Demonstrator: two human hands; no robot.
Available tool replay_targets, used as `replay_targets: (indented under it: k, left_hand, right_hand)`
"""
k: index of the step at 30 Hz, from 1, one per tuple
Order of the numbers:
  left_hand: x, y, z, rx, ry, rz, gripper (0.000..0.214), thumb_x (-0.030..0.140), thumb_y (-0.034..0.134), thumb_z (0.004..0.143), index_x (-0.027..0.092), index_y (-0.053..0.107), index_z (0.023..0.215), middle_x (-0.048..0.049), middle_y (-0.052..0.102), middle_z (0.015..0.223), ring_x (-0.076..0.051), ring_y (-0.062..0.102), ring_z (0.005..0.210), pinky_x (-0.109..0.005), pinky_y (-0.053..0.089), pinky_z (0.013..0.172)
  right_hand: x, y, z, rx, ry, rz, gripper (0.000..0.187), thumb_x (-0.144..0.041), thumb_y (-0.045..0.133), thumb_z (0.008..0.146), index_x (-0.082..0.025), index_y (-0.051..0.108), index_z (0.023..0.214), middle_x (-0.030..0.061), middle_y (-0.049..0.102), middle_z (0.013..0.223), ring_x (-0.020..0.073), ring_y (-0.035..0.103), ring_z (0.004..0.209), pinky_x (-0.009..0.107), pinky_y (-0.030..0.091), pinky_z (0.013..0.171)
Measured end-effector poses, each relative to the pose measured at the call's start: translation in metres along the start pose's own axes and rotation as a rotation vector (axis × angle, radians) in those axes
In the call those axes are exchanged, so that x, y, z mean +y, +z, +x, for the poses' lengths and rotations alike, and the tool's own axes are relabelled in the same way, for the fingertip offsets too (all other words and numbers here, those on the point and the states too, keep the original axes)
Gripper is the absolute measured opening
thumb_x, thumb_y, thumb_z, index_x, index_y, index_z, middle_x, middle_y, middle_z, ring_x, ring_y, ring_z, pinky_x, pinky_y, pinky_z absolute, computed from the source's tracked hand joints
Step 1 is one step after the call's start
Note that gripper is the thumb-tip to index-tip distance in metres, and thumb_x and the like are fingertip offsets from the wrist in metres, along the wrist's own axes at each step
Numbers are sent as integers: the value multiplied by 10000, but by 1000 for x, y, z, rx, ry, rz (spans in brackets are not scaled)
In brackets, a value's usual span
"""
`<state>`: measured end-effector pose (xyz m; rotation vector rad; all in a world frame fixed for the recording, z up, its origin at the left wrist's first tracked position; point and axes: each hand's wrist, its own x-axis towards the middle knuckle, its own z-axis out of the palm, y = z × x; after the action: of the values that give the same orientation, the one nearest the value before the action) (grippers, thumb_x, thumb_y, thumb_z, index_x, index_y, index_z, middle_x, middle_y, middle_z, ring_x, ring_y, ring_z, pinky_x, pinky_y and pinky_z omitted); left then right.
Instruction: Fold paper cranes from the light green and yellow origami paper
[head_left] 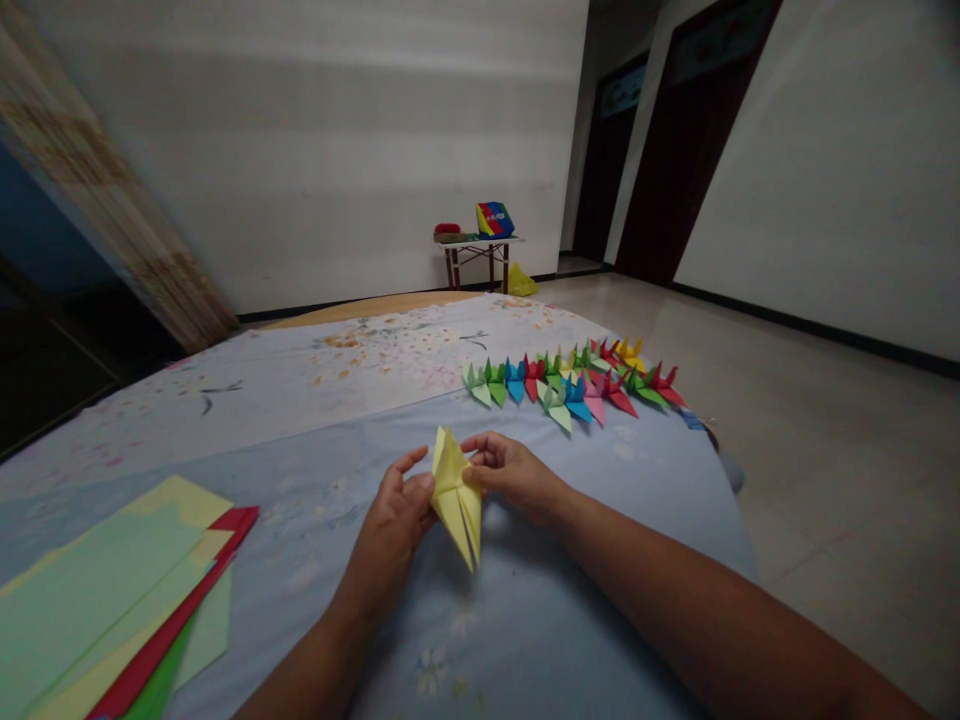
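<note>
A pale yellow piece of folded origami paper (452, 480) is held just above the cloth, between both hands. Its lower end splits into two narrow points, and its upper end is a wider peak. My left hand (401, 505) pinches its left edge, thumb in front, with the index finger lifted. On the other edge, my right hand (517, 475) grips with thumb and fingers; some fingertips are hidden behind the paper. Beyond the right hand stand rows of folded paper cranes (555, 385) in green, blue, red, pink and yellow.
Sheets of coloured paper (97, 570) lie stacked at the left. A blue floral cloth (315, 560) and a white floral cloth (300, 380) cover the round table. Against the far wall, a small table (480, 243) bears a colourful box (495, 220); a yellow bag (521, 281) lies beside it.
</note>
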<state>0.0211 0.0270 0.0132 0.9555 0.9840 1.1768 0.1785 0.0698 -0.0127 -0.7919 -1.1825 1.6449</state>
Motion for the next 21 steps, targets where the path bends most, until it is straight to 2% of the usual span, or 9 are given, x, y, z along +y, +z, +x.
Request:
replay_targets:
  k: [6,13,21]
  left_hand:
    - [-10,-5,4,-41,53,41,535,427,640,734,194,425,1164,-29,670,838,-190,653,775,-300,494,710]
    - [-10,-3,3,34,83,165,457,408,650,724,192,453,1075,4,660,757,-148,636,651,-232,471,589]
    - [-5,-11,6,96,101,267,430,441,634,708,162,505,1009,-39,672,821,-189,645,718,-309,494,666]
  right_hand:
    - [0,2,0,-5,18,5,425,-266,730,578,-146,510,922,-72,523,593,51,457,477,202,352,503]
    - [0,5,-2,-56,22,-25,452,-280,737,576,-151,508,943,-52,549,640,67,489,521,214,370,540]
    - [7,4,-1,-45,-64,-110,417,-277,712,618,-170,486,953,-66,508,642,62,469,535,203,355,541]
